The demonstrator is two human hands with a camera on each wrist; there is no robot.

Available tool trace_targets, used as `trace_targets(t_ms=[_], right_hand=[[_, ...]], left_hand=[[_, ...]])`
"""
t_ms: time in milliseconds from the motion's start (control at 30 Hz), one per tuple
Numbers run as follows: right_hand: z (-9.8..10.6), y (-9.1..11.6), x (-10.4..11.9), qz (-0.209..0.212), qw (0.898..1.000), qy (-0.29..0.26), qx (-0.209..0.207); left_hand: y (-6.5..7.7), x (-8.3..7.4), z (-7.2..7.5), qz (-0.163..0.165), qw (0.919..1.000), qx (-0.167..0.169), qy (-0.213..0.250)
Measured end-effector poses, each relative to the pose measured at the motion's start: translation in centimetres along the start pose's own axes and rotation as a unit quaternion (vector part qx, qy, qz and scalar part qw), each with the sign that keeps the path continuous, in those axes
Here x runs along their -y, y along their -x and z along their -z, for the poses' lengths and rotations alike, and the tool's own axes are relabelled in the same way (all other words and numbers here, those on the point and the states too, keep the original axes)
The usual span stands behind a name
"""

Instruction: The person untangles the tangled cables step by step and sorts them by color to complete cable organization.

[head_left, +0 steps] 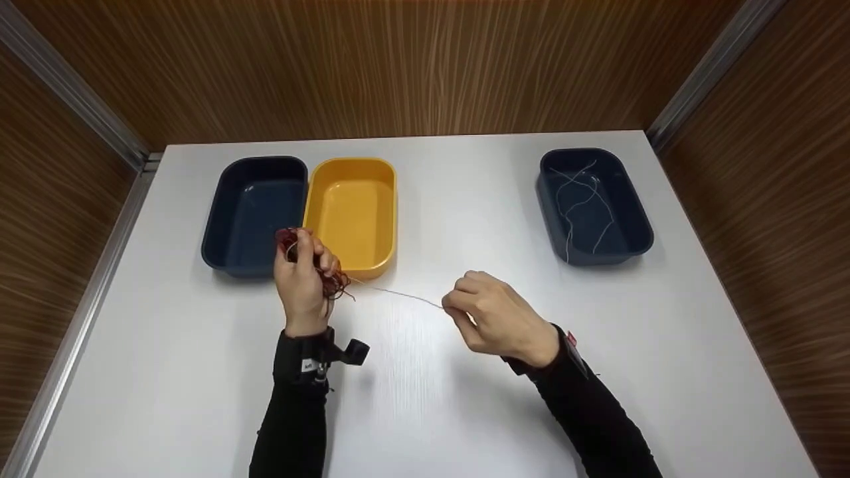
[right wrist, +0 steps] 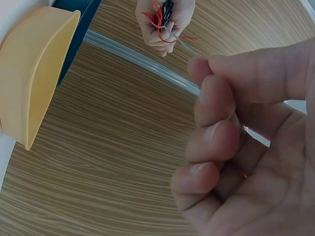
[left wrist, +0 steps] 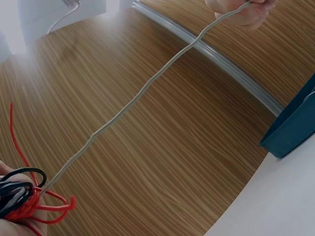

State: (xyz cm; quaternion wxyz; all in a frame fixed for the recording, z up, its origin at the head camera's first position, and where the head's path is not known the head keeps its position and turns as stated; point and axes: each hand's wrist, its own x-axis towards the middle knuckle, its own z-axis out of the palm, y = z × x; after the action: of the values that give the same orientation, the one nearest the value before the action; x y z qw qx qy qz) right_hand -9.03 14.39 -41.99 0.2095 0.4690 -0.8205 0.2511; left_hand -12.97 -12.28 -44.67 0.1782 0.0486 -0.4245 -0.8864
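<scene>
My left hand point(head_left: 302, 285) grips a tangled bundle of cords point(head_left: 334, 284), red and black with some grey, above the front of the yellow bin. In the left wrist view, loose red loops and a red end stick out of the bundle point(left wrist: 29, 204). A thin grey cord point(left wrist: 142, 91) runs nearly straight from it across to my right hand point(head_left: 498, 315). There the thumb and index finger pinch the cord, the other fingers curled, as the right wrist view shows. Both hands are raised over the white table.
A dark blue bin point(head_left: 255, 265) and a yellow bin point(head_left: 392, 232) stand side by side at the left. Another dark blue bin point(head_left: 604, 257) at the right holds several pale cords point(head_left: 570, 229). Wood-grained panels point(head_left: 412, 66) enclose the white table point(head_left: 412, 425) at the back and sides.
</scene>
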Motion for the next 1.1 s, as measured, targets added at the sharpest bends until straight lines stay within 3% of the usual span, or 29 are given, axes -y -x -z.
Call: trace_targets(t_ms=[267,467,600,900,1000,1100], right_hand=[[1.0,0.3,-0.6,-0.012,1.000,0.003,-0.006],[1.8,0.4,-0.9,-0.026,1.000,0.004,-0.013],[2.2,0.5,-0.9,-0.026,1.000,0.005,-0.012],[3.0,0.8,-1.7,-0.024,1.000,0.000,-0.019],[3.3,0.9,-2.2,-0.026,0.999,-0.004,-0.031],[3.6,1.0,-2.7,-0.031,0.999,-0.002,-0.034]], left_hand=[[-0.3,-0.1,0.3,-0.003,0.9990,-0.022,-0.039],[-0.4,0.0,0.3,-0.034,0.9942,-0.025,-0.099],[-0.3,-0.3,0.3,-0.038,0.9950,-0.030,-0.088],[-0.9,-1.6,1.5,-0.008,0.9984,-0.047,-0.028],[-1.0,-1.7,1.8,-0.016,0.9984,-0.044,-0.032],[-1.0,-1.5,1.7,-0.019,0.9972,-0.032,-0.064]])
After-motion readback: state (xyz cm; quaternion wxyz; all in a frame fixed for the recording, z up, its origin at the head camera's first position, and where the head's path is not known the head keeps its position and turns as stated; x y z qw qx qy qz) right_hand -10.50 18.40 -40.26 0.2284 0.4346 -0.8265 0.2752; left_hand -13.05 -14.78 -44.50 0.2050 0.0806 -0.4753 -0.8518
